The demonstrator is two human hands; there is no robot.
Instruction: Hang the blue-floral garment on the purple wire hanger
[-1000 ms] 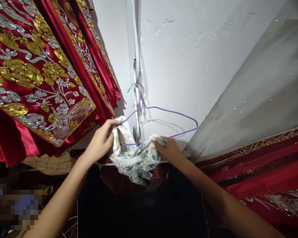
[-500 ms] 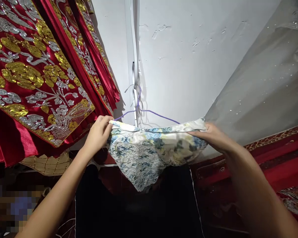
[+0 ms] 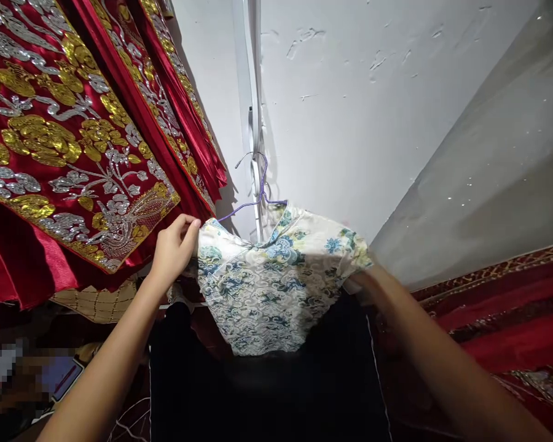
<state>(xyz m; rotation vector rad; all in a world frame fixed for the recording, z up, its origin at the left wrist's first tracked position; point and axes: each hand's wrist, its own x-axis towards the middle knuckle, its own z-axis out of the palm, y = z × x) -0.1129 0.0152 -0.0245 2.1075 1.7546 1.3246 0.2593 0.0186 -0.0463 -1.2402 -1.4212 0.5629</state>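
Note:
A short-sleeved floral shirt (image 3: 262, 301), white with blue, green and yellow patterns, hangs in front of me on a thin purple wire hanger (image 3: 242, 209). My left hand (image 3: 179, 245) pinches the shirt's left shoulder edge between thumb and fingers. At the other side, my right hand (image 3: 371, 282) goes under the right sleeve, and the fabric hides its fingers. The hanger's hook is up at a pale metal upright (image 3: 254, 80) against the wall. Most of the hanger's right arm is covered by the shirt.
Red garments (image 3: 105, 141) with gold and silver sequins hang at the left. Behind the hanger is a scuffed white wall (image 3: 341, 123). Sheer sparkly cloth (image 3: 488, 178) hangs at the right, above red fabric (image 3: 511, 313). A white cable (image 3: 131, 423) lies at the lower left.
The shirt's right shoulder has come up over the hanger, and its collar and front now lie spread out. My right hand has gone from gripping the top edge to under the sleeve.

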